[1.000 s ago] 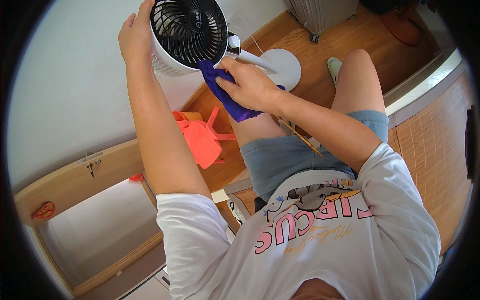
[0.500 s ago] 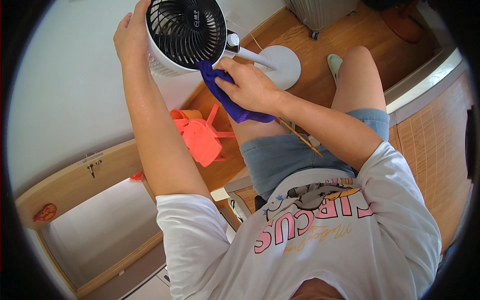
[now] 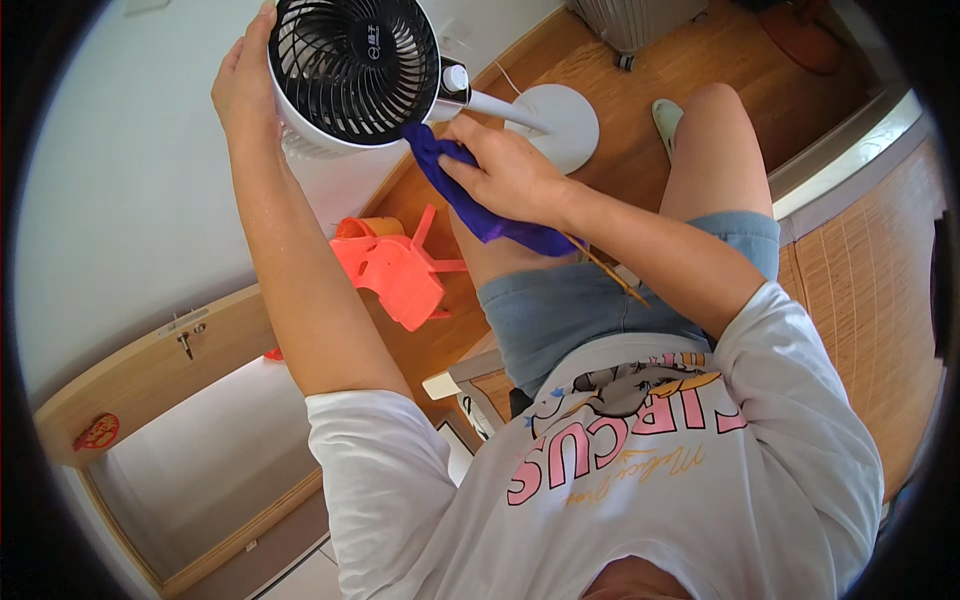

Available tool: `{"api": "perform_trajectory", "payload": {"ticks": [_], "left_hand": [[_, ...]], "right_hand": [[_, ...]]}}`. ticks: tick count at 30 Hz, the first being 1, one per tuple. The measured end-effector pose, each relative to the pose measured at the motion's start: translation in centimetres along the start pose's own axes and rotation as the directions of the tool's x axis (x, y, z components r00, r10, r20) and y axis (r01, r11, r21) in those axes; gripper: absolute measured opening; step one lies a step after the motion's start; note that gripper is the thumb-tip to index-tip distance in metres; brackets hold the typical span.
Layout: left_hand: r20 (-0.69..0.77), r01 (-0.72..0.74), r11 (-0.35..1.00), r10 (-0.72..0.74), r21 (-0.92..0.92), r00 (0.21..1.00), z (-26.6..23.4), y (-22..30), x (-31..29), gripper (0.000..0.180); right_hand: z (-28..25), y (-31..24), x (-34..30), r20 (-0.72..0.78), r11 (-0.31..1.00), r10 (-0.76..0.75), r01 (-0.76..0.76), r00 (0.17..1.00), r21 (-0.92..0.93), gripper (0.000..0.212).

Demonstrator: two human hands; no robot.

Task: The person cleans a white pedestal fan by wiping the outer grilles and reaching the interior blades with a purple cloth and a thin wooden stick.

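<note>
Fingers [image 3: 462, 132] of right hand [image 3: 512, 180]: closed on purple cloth [image 3: 482, 218]. Left hand [image 3: 247, 88]: against left side of fan head [image 3: 352, 72]; fingertips partly hidden, cannot tell whether they grip.

By size:
- White pedestal fan: black grille facing wearer, round base [image 3: 562, 128] on wooden floor [image 3: 640, 110].
- Red-orange plastic stool [image 3: 402, 283]: on floor, near left forearm.
- Cloth: bunched, upper end touching fan head's lower rim, remainder hanging below right hand.
- White knob [image 3: 456, 77]: right of grille.

Soft light fills the view; straight edges bow near dark corners.
</note>
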State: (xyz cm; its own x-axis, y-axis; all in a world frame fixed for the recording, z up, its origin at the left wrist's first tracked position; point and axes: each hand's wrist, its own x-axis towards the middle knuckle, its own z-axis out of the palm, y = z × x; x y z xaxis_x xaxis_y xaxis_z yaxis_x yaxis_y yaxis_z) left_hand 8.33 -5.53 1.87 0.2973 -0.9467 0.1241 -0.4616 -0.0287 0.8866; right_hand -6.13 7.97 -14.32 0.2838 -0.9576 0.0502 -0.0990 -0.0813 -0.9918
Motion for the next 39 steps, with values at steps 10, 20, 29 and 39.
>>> {"api": "perform_trajectory", "payload": {"ticks": [10, 20, 29, 39], "left_hand": [[-0.015, -0.016, 1.000, 0.016, -0.003, 1.000, 0.3, 0.1, 0.0, 0.059], [0.093, -0.100, 0.993, 0.105, -0.055, 0.990, 0.1, -0.2, -0.3, 0.065], [0.214, -0.208, 0.978, 0.204, -0.004, 0.955, 0.0, -0.2, -0.6, 0.053], [0.050, -0.082, 0.995, 0.085, -0.063, 0.995, -0.3, -0.4, -0.4, 0.053]], "right_hand": [[0.8, 0.1, 1.0, 0.005, 0.997, -0.082, 0.082, 0.997, -0.004, 0.028], [0.9, -0.7, 2.3, -0.025, 0.995, -0.100, 0.099, 0.995, -0.031, 0.028], [0.9, -1.8, 3.2, -0.003, 0.996, -0.039, 0.039, 0.999, -0.084, 0.025], [0.2, 2.0, -0.5, -0.058, 0.991, -0.129, 0.131, 0.990, 0.026, 0.024]]}}
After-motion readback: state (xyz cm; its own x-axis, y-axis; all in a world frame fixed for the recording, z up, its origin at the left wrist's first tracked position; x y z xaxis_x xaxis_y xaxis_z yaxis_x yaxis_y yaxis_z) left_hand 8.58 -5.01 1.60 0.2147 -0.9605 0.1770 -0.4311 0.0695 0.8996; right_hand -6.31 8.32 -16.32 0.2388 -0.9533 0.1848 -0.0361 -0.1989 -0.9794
